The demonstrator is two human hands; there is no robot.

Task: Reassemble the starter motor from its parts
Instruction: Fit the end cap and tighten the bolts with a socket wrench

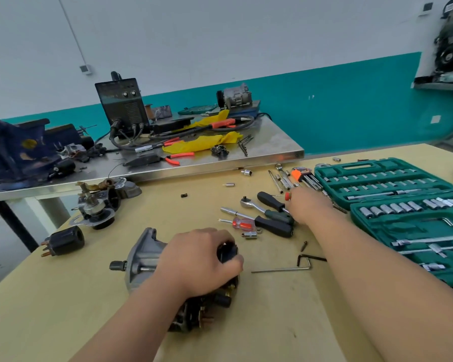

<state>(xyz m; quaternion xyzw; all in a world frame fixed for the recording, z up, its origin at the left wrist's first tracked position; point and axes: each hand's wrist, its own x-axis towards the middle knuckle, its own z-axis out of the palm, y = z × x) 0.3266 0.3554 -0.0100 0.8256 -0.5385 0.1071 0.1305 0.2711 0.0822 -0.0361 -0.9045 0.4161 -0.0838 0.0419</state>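
Lower centre of frame: left hand [199,259] clamped over starter motor [143,253], which lies on wooden bench [63,296]. Hex key [280,269] just right of it. Centre right: right hand [309,207], blurred, among black-handled drivers [272,226]; grip cannot be told. Green socket case [403,184] open at right edge. Upper left: welder [123,105] on steel table [272,150].

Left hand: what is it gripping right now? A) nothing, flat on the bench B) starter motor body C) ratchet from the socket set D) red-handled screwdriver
B: the left hand is curled over the top of the starter motor, fingers wrapped round its black end.
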